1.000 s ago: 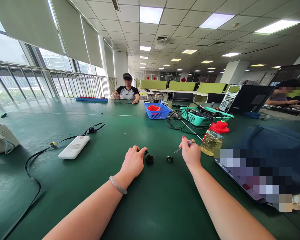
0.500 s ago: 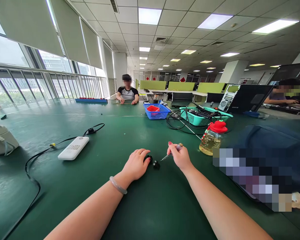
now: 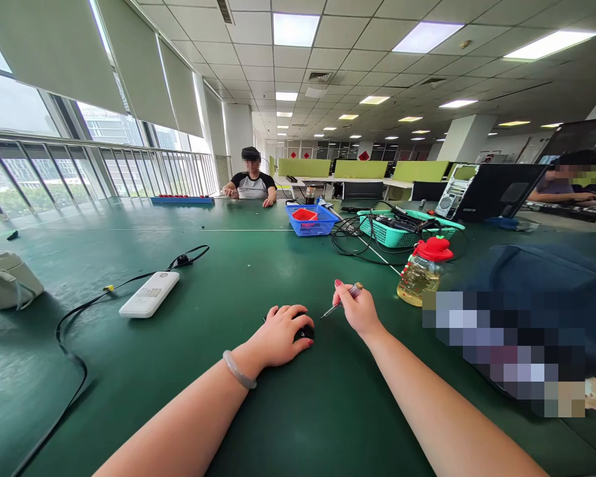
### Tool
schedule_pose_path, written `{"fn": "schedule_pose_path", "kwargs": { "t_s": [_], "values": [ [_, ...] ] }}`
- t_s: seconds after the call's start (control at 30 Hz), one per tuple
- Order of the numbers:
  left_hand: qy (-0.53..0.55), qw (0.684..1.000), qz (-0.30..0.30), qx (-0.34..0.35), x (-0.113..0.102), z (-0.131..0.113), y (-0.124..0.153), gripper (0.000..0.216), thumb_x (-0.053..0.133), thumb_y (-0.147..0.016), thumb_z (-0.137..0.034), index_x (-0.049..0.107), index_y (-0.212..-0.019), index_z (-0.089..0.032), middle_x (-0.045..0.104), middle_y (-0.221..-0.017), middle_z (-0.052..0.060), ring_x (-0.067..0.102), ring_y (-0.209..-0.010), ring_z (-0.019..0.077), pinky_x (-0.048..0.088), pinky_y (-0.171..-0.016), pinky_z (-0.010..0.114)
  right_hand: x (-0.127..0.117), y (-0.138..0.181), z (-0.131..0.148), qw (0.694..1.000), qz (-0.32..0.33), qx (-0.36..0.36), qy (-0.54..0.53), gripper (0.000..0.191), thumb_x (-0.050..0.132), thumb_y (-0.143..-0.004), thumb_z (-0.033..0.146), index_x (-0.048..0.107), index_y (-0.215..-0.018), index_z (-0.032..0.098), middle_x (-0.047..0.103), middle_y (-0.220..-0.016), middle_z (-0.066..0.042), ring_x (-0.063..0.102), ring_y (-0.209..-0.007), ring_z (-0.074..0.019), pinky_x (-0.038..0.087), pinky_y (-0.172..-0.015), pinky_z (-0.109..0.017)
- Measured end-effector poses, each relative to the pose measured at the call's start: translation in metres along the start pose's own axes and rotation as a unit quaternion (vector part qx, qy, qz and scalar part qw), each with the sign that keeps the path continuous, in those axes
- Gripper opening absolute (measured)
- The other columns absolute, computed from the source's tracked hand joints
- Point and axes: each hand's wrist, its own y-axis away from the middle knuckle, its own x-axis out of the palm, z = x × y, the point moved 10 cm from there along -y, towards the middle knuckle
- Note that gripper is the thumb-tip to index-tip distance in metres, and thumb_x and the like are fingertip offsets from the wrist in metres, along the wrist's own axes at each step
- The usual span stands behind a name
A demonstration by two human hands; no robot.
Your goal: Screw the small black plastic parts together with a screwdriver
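My left hand [image 3: 284,334] rests on the green table [image 3: 298,411], fingers curled over a small black part [image 3: 305,331] that mostly hides under them. A pale bangle sits on that wrist. My right hand [image 3: 358,308] pinches a thin screwdriver [image 3: 342,300] with a metal cap, its tip slanting down and left toward the black part, stopping a short way from it.
A white power bank [image 3: 149,293] with a black cable lies to the left, a beige device [image 3: 4,281] at the far left. A red-capped oil bottle [image 3: 424,271], blue basket [image 3: 310,220] and teal basket [image 3: 397,232] stand behind. A dark bag [image 3: 536,285] fills the right. One person sits across the table, another at the right.
My right hand has swung the screwdriver left toward the left hand. The two small black parts that lay apart are now gathered under my left fingers.
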Motion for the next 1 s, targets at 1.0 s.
{"fn": "schedule_pose_path", "kwargs": {
  "t_s": [1.0],
  "values": [
    [-0.175,0.881,-0.185,-0.399,-0.143,0.207,0.216,0.051,0.033,-0.09,-0.043,0.054,-0.129,-0.016,0.059,-0.132,0.015,0.052,-0.123,0.0317,0.04,-0.102,0.04,-0.015,0.003,-0.007,0.998,-0.056,0.008,0.039,0.061,0.042,-0.084,0.069,0.058,-0.049,0.022,0.043,-0.04,0.002,0.047,-0.043,-0.0159,0.039,-0.051,-0.028]
  ]
}}
